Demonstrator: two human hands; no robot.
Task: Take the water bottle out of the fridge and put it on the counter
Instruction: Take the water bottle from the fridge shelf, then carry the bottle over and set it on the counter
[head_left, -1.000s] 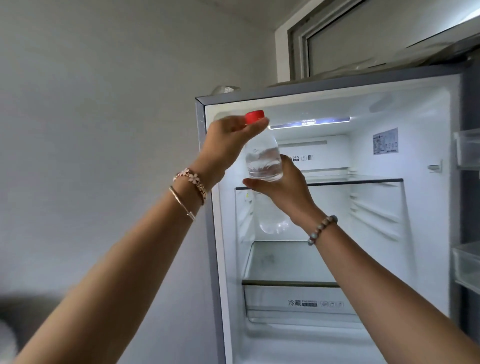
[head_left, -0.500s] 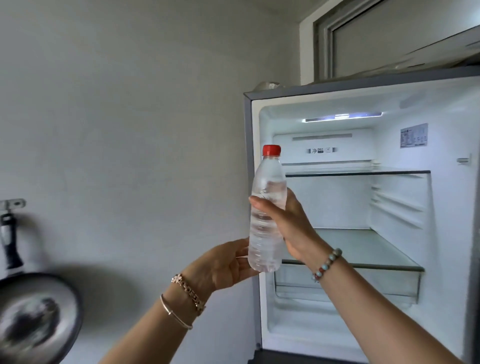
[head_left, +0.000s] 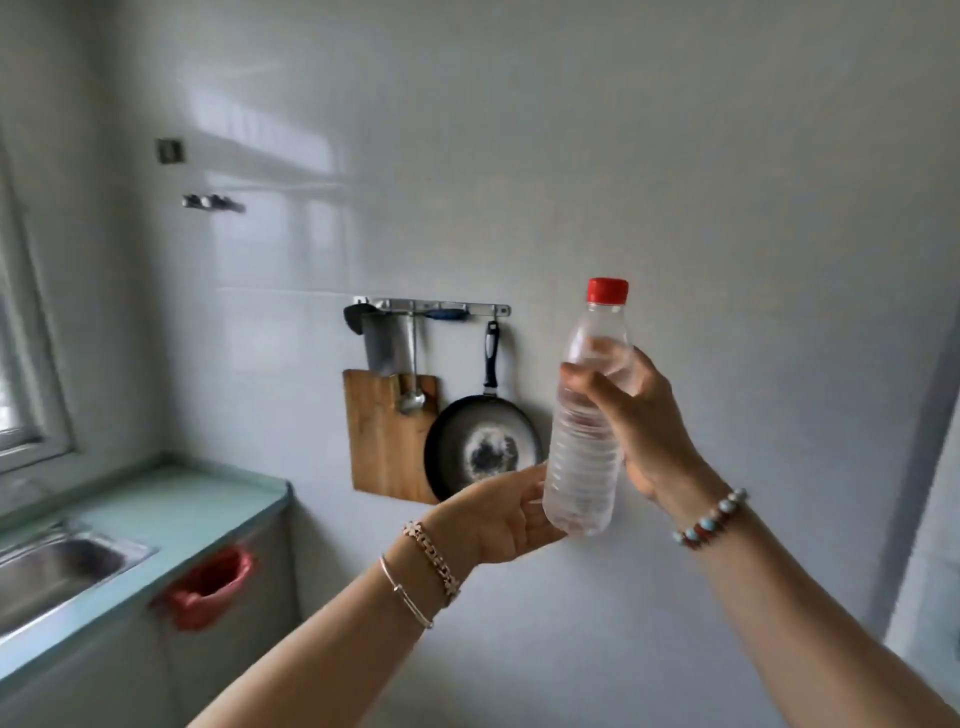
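A clear plastic water bottle (head_left: 587, 457) with a red cap stands upright in the air in front of the white wall. My right hand (head_left: 641, 426) grips its upper body from the right. My left hand (head_left: 498, 514) is cupped beside and under the bottle's base, fingers touching its lower left side. The pale green counter (head_left: 171, 509) lies at the lower left, well below and to the left of the bottle. Only a grey edge of the fridge (head_left: 930, 467) shows at the far right.
A steel sink (head_left: 52, 571) is set into the counter, with a red bag (head_left: 208, 587) hanging on the cabinet front. On the wall rail hang a wooden cutting board (head_left: 384, 447), a ladle (head_left: 413, 384) and a black frying pan (head_left: 480, 447). A window (head_left: 21, 364) is at left.
The view has swung left from the open fridge to the wall and counter. The bottle came out with both hands; my left hand dropped from the cap to the base.
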